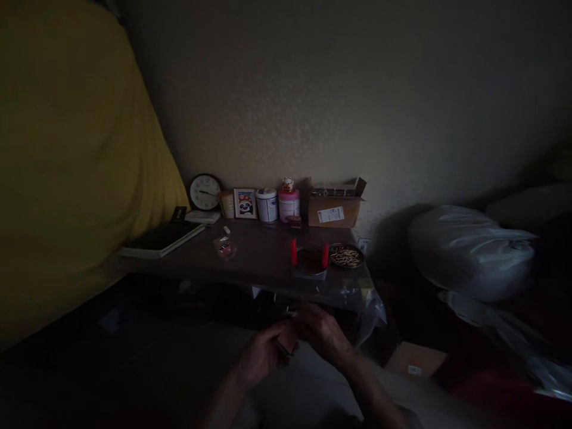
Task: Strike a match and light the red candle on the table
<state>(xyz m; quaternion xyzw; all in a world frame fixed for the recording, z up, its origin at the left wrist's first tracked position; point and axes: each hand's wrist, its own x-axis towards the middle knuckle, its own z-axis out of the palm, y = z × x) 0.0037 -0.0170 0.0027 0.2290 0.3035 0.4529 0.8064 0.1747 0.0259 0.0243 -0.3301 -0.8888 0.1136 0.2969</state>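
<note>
My left hand (263, 356) is closed around a small reddish-brown matchbox (287, 338), tilted in front of me below the table edge. Beside its upper end, the fingers of my right hand (320, 331) are pinched together. A thin pale stick, which looks like a match (291, 309), pokes out at these fingertips; most of it is hidden. Farther off on the table, two red candles (294, 252) stand upright at either side of a shallow container (310, 275). Next to it, a round dish (347, 265) holds many loose matchsticks (346, 256).
On the dark table (254, 250) lie a clear packet (224, 248) and a large book (163, 239). A clock (205, 192), a panda picture (245, 204), two tubs (267, 206) and a cardboard box (333, 213) line the wall. White plastic bags (469, 250) sit at right. The room is dim.
</note>
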